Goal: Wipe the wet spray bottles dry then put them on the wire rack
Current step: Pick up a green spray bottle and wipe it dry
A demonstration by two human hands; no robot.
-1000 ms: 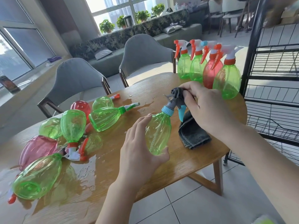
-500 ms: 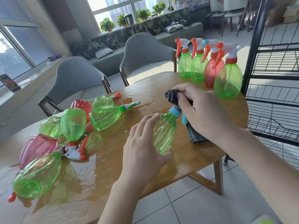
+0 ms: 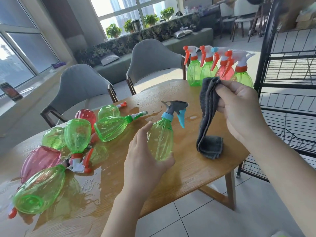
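wet bottles (image 3: pixel 71 144) lying left on table (image 3: pixel 196 170), upright bottles (image 3: pixel 217 67) behind, wire rack (image 3: pixel 289 100) right

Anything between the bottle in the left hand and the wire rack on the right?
Partly. The right hand holds up the grey cloth, which hangs between the held bottle and the wire rack. Four upright bottles stand at the table's far edge beside the rack. Its shelves look bare.

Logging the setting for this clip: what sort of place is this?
Probably a lounge or shared common room rather than a kitchen: a wooden table with grey upholstered chairs, a long cushioned bench under big windows with potted plants, and more chairs farther back.
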